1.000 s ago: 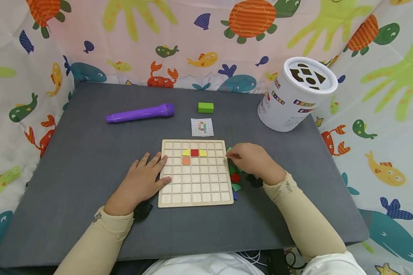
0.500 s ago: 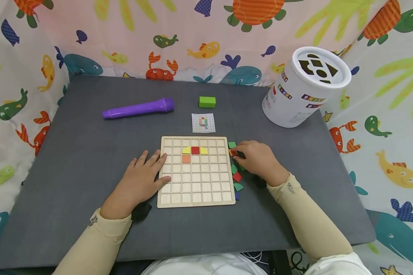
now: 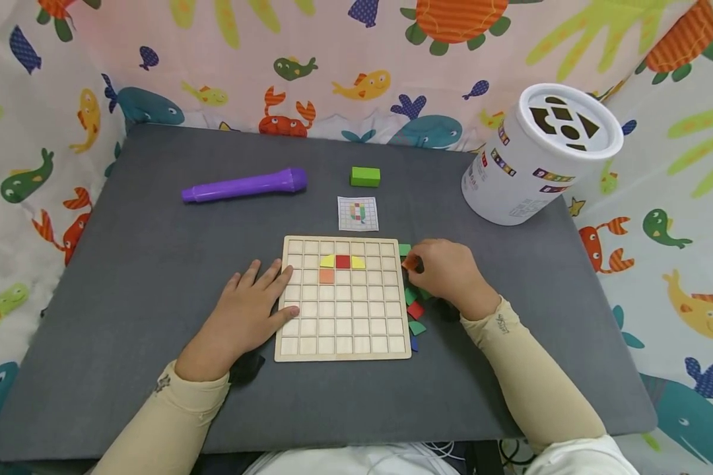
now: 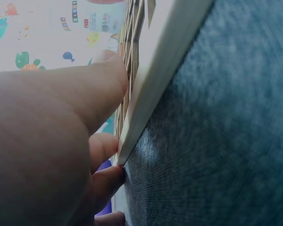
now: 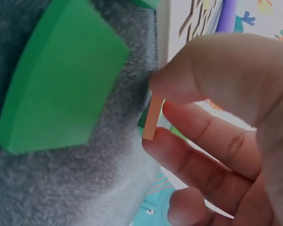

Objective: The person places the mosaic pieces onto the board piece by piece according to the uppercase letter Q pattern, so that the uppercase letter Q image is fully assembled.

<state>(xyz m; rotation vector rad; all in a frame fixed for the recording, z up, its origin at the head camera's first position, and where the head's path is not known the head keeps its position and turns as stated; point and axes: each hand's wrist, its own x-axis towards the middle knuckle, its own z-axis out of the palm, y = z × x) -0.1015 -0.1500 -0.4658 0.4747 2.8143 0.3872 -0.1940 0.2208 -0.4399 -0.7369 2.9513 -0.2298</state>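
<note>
A wooden grid board [image 3: 343, 346] lies flat on the table. In its upper cells sit a red square tile [image 3: 342, 262], two yellow tiles [image 3: 358, 262] and an orange tile [image 3: 327, 276]. My left hand [image 3: 240, 323] rests on the board's left edge with fingers spread; its thumb [image 4: 101, 80] lies over the rim in the left wrist view. Beside the right edge, my right hand [image 3: 448, 270] pinches a thin orange tile [image 5: 152, 117] between thumb and fingers. Near it lie green tiles [image 5: 66, 80], another red tile [image 3: 415, 310] and a blue tile [image 3: 414, 344], partly hidden.
Behind the board lies a small pattern card [image 3: 358, 214], with a green block [image 3: 365, 177] beyond it. A purple tube-shaped stick [image 3: 245, 186] lies at the back left. The white bucket [image 3: 535, 155] with a cut-out lid stands at the back right of the grey table [image 3: 125, 277].
My right hand has taken hold of the orange tile beside the board and now pinches it there. My left hand stays on the board. The head view has shifted slightly.
</note>
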